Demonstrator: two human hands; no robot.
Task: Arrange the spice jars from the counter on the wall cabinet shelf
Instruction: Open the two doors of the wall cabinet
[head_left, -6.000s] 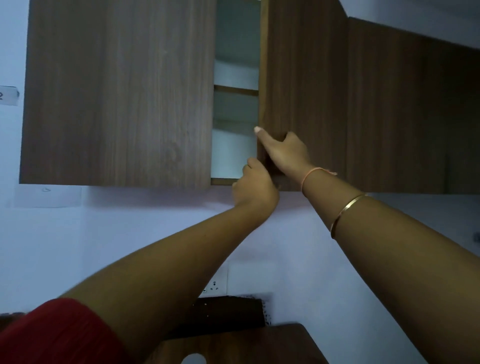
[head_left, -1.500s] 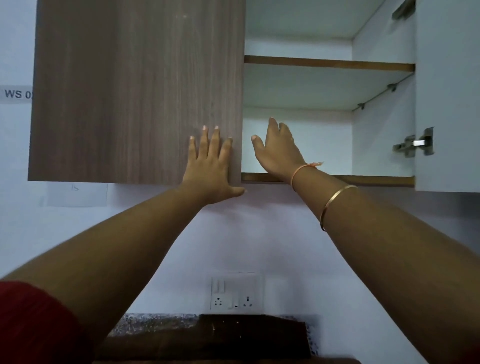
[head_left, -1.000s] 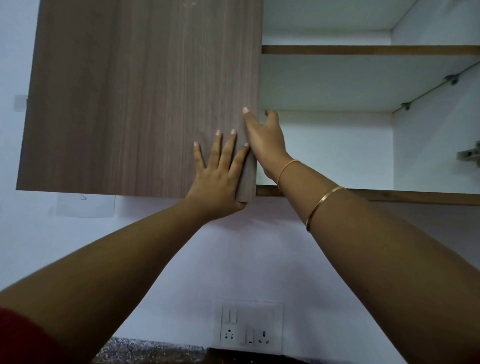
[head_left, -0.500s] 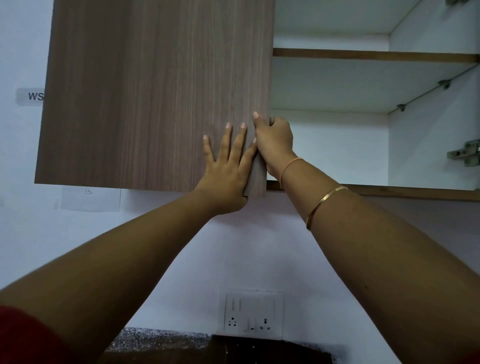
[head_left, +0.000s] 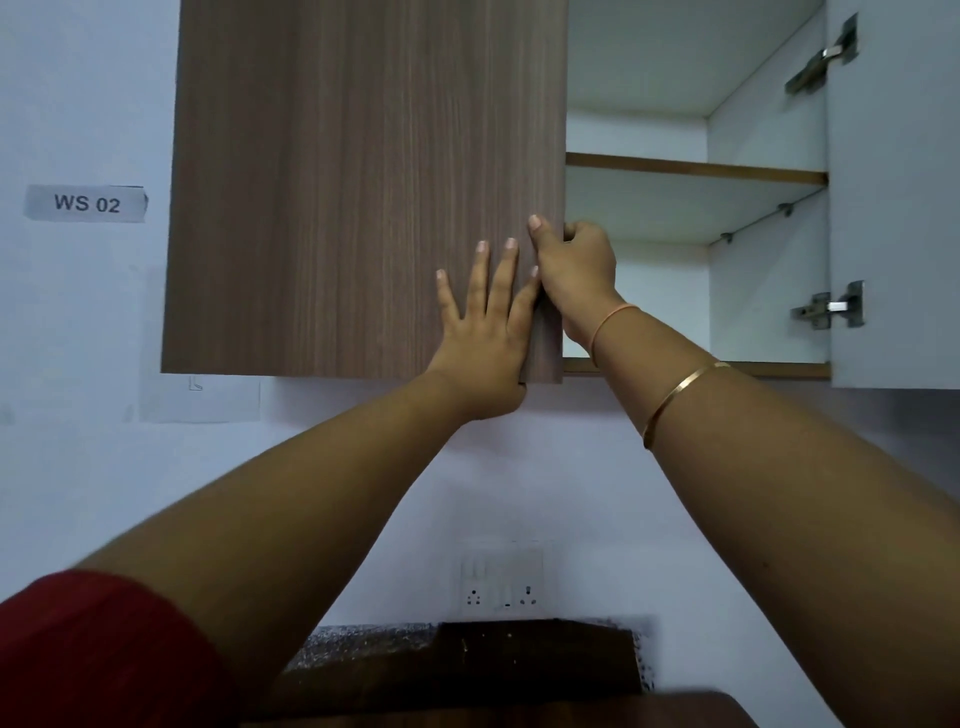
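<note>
Item, left door (head_left: 337, 182): our right grip (head_left: 576, 275) clasps its upright free edge, our left grip (head_left: 485, 332) lies spread flat just left, the shelf (head_left: 696, 171) lies right of both; spice jars unseen.

Left hand (head_left: 485, 338) flat, fingers (head_left: 479, 283) spread, right hand (head_left: 579, 273) curled, gripping

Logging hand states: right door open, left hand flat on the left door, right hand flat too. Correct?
No: in the head view the right hand grips the left door by its edge, fingers curled; the left hand is flat, the right door open.
</note>
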